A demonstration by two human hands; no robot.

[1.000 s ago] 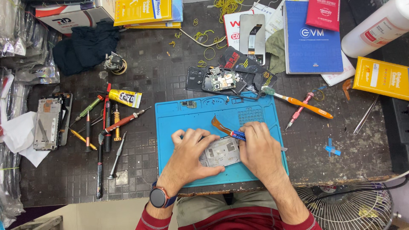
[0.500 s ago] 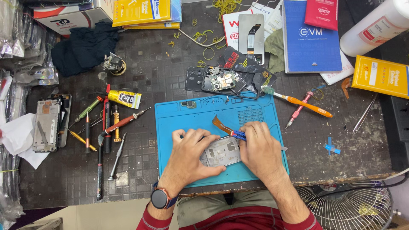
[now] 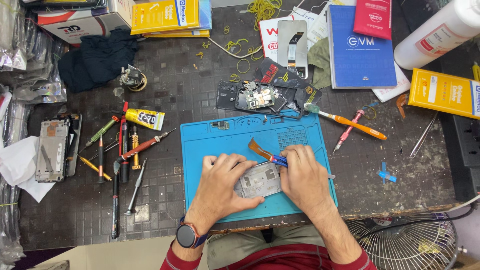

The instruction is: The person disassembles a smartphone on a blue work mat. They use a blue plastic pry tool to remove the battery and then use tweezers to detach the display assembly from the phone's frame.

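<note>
lower centre of the frame: left hand (image 3: 222, 182) pressed flat over a grey phone frame (image 3: 260, 179), fingers spread, pinning it to the blue mat (image 3: 210, 145). right hand (image 3: 302, 175) closed round a blue-handled brush (image 3: 267, 154) — orange bristle end poking up-left, just above the phone frame. left of the mat: a row of screwdrivers (image 3: 127, 150) and a yellow glue tube (image 3: 145, 119). above the mat — a bare circuit board (image 3: 257, 96). orange toothbrush (image 3: 350, 124) to the right.
</note>
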